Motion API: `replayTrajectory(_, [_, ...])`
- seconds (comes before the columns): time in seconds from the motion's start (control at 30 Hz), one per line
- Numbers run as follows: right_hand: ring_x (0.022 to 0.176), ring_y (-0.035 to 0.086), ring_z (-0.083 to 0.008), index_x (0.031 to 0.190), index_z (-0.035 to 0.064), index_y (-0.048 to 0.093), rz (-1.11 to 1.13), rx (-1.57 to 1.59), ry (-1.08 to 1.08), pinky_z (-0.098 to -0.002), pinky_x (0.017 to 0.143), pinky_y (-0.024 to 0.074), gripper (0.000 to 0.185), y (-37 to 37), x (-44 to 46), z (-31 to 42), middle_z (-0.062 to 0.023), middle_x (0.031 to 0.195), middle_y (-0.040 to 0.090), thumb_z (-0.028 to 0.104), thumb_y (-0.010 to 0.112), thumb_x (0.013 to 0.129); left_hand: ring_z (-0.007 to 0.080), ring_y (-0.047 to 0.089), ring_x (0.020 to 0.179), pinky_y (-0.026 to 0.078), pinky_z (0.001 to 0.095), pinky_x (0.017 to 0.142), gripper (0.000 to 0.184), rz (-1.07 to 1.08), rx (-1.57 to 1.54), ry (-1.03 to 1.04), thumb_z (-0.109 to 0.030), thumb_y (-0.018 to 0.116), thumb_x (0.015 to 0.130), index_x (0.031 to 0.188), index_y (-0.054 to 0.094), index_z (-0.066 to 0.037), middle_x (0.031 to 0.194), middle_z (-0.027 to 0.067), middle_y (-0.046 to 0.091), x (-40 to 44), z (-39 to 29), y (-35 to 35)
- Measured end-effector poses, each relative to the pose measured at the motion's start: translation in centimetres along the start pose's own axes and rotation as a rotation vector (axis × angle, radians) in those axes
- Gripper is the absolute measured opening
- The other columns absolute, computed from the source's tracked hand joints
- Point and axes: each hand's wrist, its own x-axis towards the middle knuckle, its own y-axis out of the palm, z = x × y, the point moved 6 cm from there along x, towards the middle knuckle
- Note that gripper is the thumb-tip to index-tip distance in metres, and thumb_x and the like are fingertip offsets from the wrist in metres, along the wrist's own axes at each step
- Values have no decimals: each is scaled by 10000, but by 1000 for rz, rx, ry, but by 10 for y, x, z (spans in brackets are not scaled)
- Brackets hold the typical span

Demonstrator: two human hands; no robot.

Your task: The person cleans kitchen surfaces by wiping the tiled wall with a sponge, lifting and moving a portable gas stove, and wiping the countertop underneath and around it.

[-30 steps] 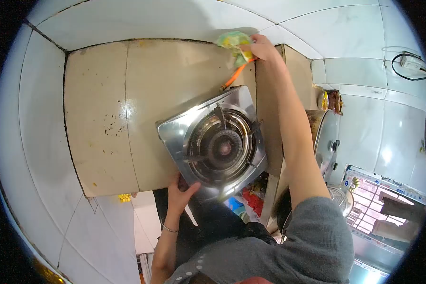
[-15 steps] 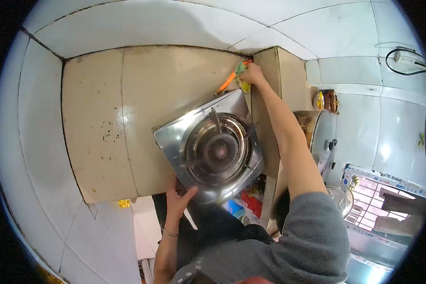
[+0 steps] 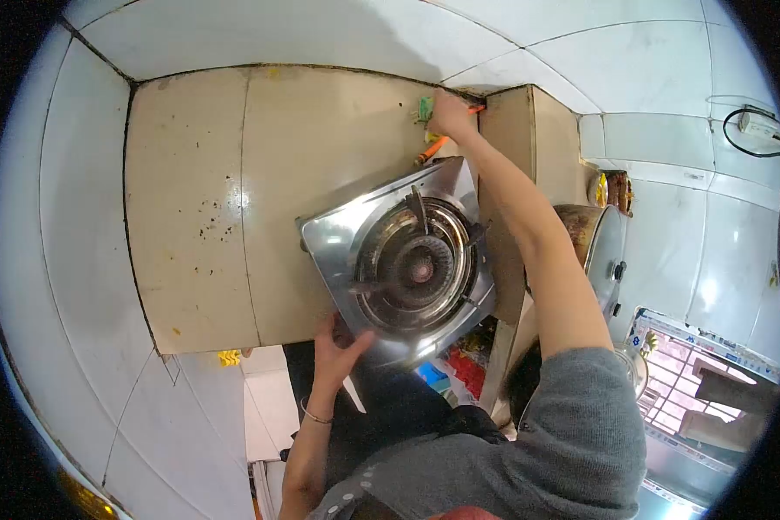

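Observation:
My right hand [image 3: 449, 115] is closed on a green and yellow cloth [image 3: 425, 110] at the back of the tiled counter [image 3: 182, 165], close to the wall. Beside it an orange hose [image 3: 432, 150] runs from the stove towards the back corner. The steel gas stove [image 3: 338, 234] sits turned at an angle near the front edge. My left hand [image 3: 336, 354] grips the stove's near left corner, thumb on top and fingers partly hidden at its side.
Dark crumbs [image 3: 217, 221] are scattered on the counter's left part. A raised ledge [image 3: 507, 165] borders the stove's right side, with a large lidded pot [image 3: 594, 238] beyond it. Red and blue bags [image 3: 466, 374] lie below the counter.
My right hand has moved with the cloth from the wall side down to the hose, then left along the counter's back edge. My left hand stays at the stove's corner.

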Motion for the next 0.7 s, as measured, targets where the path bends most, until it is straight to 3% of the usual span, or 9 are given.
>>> replayTrajectory(0.03, [943,637,-311,1151,-17,499,7,-162,23,-408,782,513,601,0,2,14,-167,998,649,271,698,663,183,586,943,485,322,823,627,8,-13,19,-176,786,730,1224,476,57,1078,125,604,2,1,0])
replayTrajectory(0.07, [950,621,-345,1140,-22,485,0,-9,-6,-436,777,510,568,-5,-3,24,-194,979,635,186,667,645,183,586,943,485,322,823,627,9,-13,14,-176,786,730,1224,476,57,1078,125,604,0,2,0])
replayTrajectory(0.2, [888,621,-359,1183,-7,413,-237,112,-268,-444,756,510,675,-8,-11,109,-210,937,621,205,708,614,187,582,958,485,320,832,678,4,-3,-14,-180,787,731,1272,450,51,1097,126,596,0,3,1])
replayTrajectory(0.27, [969,590,-353,1217,11,392,-57,227,-222,-448,815,490,711,-27,-17,166,-213,995,600,226,721,624,189,580,966,485,318,835,695,14,22,-39,-181,789,729,1285,442,48,1106,126,592,-1,-1,1])
replayTrajectory(0.3, [971,604,-341,1217,-44,454,-90,337,-291,-431,833,498,642,-40,-24,188,-243,1065,588,165,710,667,186,577,962,485,316,831,689,13,26,-61,-181,790,729,1281,445,47,1103,124,591,-3,-8,2])
replayTrajectory(0.4, [967,623,-293,1264,-4,443,-102,806,-458,-389,800,530,675,-61,-34,234,-214,1065,608,166,732,679,182,567,953,486,312,820,677,11,51,-64,-178,791,730,1272,451,46,1099,118,588,0,-1,2])
replayTrajectory(0.47, [972,629,-233,1293,38,442,268,1523,-433,-352,761,553,662,-56,-30,258,-166,1087,618,159,737,713,180,562,949,487,309,812,670,4,66,-64,-175,791,731,1266,453,45,1098,115,586,-1,2,1])
replayTrajectory(0.57, [989,606,-204,1293,33,427,306,1233,-344,-304,775,542,545,-84,-34,202,-105,1105,584,116,666,810,167,553,937,485,311,811,653,-29,50,-5,-175,790,731,1254,463,39,1101,113,580,-1,2,-3])
replayTrajectory(0.7, [915,601,-171,1234,28,489,144,1046,-244,-292,728,528,487,-82,-32,81,-92,1049,601,98,674,789,198,561,1001,470,331,856,626,1,57,50,-180,788,729,1230,476,31,1130,133,573,4,11,-3])
